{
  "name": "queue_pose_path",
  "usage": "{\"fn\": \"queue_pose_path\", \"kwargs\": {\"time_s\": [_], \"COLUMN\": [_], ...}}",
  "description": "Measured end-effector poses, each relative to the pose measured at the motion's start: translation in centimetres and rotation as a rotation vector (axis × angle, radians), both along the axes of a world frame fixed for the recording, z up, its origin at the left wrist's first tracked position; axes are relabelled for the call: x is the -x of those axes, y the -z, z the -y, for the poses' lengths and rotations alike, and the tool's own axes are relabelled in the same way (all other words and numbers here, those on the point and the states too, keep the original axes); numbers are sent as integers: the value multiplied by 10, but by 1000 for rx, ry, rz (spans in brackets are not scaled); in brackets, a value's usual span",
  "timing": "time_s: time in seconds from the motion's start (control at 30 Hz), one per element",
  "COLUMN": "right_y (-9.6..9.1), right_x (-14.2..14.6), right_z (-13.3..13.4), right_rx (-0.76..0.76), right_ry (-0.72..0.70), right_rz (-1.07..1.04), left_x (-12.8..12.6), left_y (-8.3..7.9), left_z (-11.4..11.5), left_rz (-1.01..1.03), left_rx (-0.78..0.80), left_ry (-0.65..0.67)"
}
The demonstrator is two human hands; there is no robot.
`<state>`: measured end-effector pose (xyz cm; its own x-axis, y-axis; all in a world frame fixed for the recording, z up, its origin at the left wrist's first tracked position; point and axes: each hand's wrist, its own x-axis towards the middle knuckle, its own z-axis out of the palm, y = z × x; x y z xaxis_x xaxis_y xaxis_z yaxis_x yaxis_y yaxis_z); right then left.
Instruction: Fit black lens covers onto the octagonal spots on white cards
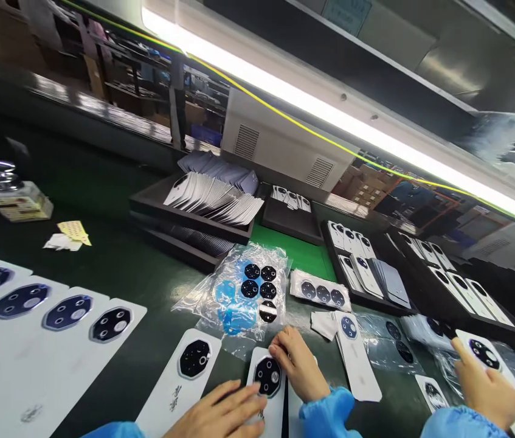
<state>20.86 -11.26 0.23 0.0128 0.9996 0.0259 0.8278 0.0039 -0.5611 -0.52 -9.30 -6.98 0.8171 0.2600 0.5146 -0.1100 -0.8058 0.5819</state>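
Observation:
A white phone back cover [270,406] with a round black camera ring [267,376] lies on the green belt at the bottom centre. My left hand [221,413] lies flat across its lower part, fingers stretched toward the right. My right hand [300,365], in a blue sleeve, has its fingers curled together at the cover's top edge, right beside the camera ring. Another white cover [179,380] lies just left of it. A clear bag [239,292] with blue films and black round lens pieces sits just beyond my hands.
A row of white covers [33,340] fills the left. Black trays [202,207] of stacked covers stand behind, more trays [421,267] to the right. A co-worker's hand [485,383] at the right holds another cover [483,353]. A small bottle [11,194] stands far left.

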Motion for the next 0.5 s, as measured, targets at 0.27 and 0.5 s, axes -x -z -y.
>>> {"fn": "queue_pose_path", "kwargs": {"time_s": [0.27, 0.5], "right_y": [-31, -34], "right_x": [35, -3], "right_z": [-20, -58], "right_rx": [80, 123], "right_ry": [22, 136], "right_rz": [-289, -5], "left_x": [6, 4], "left_y": [-29, -41], "left_z": [-24, -43], "left_rz": [76, 133], "left_rx": [1404, 1505], "left_ry": [-30, -90]}}
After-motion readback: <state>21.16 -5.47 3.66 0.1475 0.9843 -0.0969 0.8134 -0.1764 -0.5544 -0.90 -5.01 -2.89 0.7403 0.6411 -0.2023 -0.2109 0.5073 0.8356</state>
